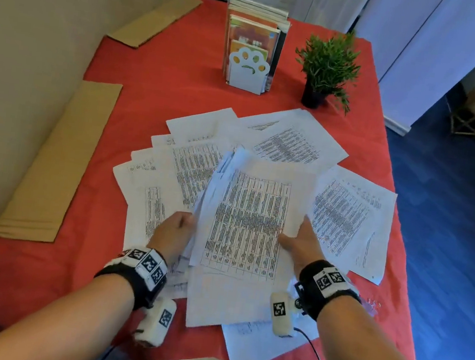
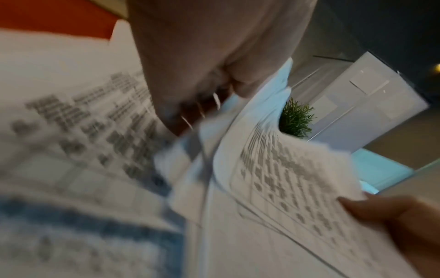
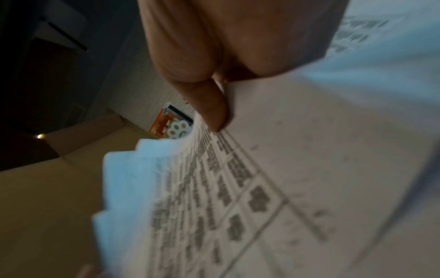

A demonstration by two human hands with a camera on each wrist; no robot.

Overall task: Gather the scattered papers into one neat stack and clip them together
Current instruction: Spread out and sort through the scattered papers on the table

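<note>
Flanking loose papers [image 1: 177,172], both hands' grip [image 1: 174,232] [image 1: 301,244] round a raised sheaf [image 1: 246,219], potted plant [image 1: 327,68] beyond

A potted plant [image 1: 327,68] is standing on the red tablecloth [image 1: 164,87] beside a paw-shaped bookend [image 1: 248,70] holding books [image 1: 254,29]. Cardboard sheets [image 1: 56,157] are lying along the cloth's left edge.

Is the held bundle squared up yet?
No. The held bundle has sheet edges staggered on its left; more loose sheets lie spread on the table.

Papers [image 1: 336,219] spread on the table [image 1: 141,78], book holder [image 1: 248,72] and plant [image 1: 328,62] behind.
</note>
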